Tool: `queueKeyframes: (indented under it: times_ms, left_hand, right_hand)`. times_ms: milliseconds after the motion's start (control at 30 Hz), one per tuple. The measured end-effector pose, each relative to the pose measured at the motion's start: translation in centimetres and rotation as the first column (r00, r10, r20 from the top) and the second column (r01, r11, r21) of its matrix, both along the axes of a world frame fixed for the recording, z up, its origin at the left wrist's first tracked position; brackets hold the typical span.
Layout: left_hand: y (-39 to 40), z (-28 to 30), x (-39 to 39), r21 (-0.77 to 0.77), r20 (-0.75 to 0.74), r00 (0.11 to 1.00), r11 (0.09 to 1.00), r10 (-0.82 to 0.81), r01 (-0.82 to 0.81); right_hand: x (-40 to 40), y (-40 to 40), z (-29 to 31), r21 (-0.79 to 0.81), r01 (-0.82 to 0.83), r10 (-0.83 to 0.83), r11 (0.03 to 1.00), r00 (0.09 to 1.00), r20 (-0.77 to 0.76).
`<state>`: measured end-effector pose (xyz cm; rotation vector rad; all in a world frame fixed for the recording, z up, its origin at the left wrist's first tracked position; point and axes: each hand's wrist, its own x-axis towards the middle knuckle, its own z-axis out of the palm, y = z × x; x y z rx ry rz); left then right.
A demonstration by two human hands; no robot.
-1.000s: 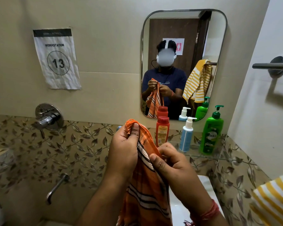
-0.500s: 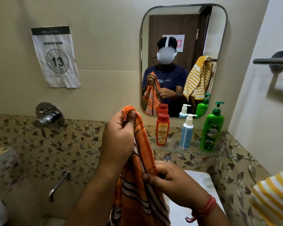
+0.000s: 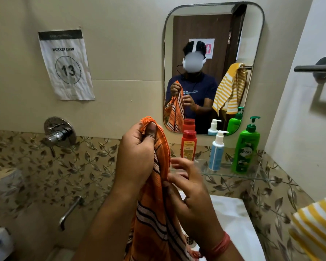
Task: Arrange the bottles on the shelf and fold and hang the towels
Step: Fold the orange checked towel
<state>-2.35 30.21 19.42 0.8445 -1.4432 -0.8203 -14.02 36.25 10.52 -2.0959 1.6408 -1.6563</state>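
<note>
- Fingers of the left hand (image 3: 137,157) curl round the top corner of the orange striped towel (image 3: 154,219), centre frame.
- Right hand (image 3: 188,193) pinches the towel's edge lower down, other fingers spread.
- Red bottle (image 3: 188,146), blue pump bottle (image 3: 216,153) and green pump bottle (image 3: 246,149) stand upright on the glass shelf (image 3: 252,176), right of centre.
- Yellow striped towel (image 3: 316,227) sits at the lower right edge.

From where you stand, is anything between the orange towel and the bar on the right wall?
Nothing visible blocks it. The left hand grips the orange towel by its top; the towel bar sits up to the right, bare where it shows. The bottles on the glass shelf stand below that path.
</note>
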Motion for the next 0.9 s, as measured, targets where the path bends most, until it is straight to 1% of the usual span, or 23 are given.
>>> queueKeyframes:
  times_ms: [33,67,100,133,233,367,500,600,667,700,733,767,800,833,867,900]
  left_hand:
    - [0.0,0.0,0.0,0.003,0.004,1.000,1.000,-0.001,0.001]
    - [-0.1,-0.1,0.1,0.006,0.006,1.000,1.000,0.001,-0.001]
    - [-0.1,-0.1,0.1,0.010,0.008,1.000,1.000,0.003,-0.003]
    - [-0.1,-0.1,0.1,0.013,0.005,1.000,1.000,0.005,-0.005]
    - [0.0,-0.1,0.1,0.020,-0.004,1.000,1.000,0.005,-0.005]
    - [0.3,-0.2,0.3,0.037,-0.011,1.000,0.999,-0.014,0.014]
    - [0.0,-0.3,0.8,0.027,-0.019,1.000,1.000,0.002,-0.001]
    - [-0.3,-0.5,1.0,0.023,-0.020,1.000,1.000,0.013,-0.012]
    - [-0.4,-0.7,1.3,0.025,-0.015,0.999,0.999,0.031,-0.031]
    - [-0.5,-0.8,1.4,0.029,-0.017,0.999,0.999,0.036,-0.036]
    - [-0.5,-0.8,1.4,0.031,-0.020,0.999,0.999,0.037,-0.037]
    - [-0.5,-0.8,1.3,0.028,-0.020,0.999,0.999,0.036,-0.036]
    - [-0.5,-0.8,1.2,0.020,-0.018,0.999,0.999,0.038,-0.038]
    - [-0.5,-0.8,1.2,0.012,-0.012,0.999,0.999,0.042,-0.042]
    - [-0.5,-0.7,1.1,0.005,-0.008,0.999,0.999,0.040,-0.040]
    - [-0.4,-0.6,1.0,-0.001,-0.003,1.000,1.000,0.030,-0.030]
  right_hand:
    - [0.3,0.1,0.2,-0.074,0.111,-0.118,0.991,0.989,-0.090]
    - [0.6,0.3,0.6,-0.139,0.176,-0.197,0.975,0.968,-0.155]
    - [1.1,0.4,0.8,-0.172,0.194,-0.225,0.966,0.956,-0.188]
    - [1.6,0.5,1.1,-0.165,0.178,-0.209,0.970,0.958,-0.196]
    - [2.6,0.5,1.0,-0.008,0.111,-0.111,0.994,0.983,-0.143]
    - [2.5,-0.1,0.1,0.063,0.194,-0.189,0.979,0.979,-0.069]
    - [2.5,-0.3,0.1,0.071,0.219,-0.220,0.973,0.976,-0.005]
    - [2.1,-0.4,-0.1,0.013,0.317,-0.316,0.948,0.948,-0.043]
    - [1.5,-0.5,-0.1,0.037,0.320,-0.315,0.947,0.943,-0.105]
    - [1.2,-0.6,0.0,0.067,0.276,-0.266,0.959,0.955,-0.129]
    - [1.0,-0.7,0.0,0.104,0.194,-0.182,0.975,0.976,-0.120]
    - [0.8,-0.8,-0.1,0.139,0.078,-0.069,0.987,0.996,-0.064]
    - [0.9,-0.8,-0.2,0.169,-0.057,0.053,0.984,0.998,0.028]
    - [1.2,-0.8,-0.2,0.189,-0.181,0.157,0.965,0.978,0.134]
    - [1.4,-0.7,-0.3,0.196,-0.272,0.226,0.942,0.947,0.226]
    - [1.6,-0.8,-0.5,0.193,-0.322,0.261,0.927,0.923,0.284]
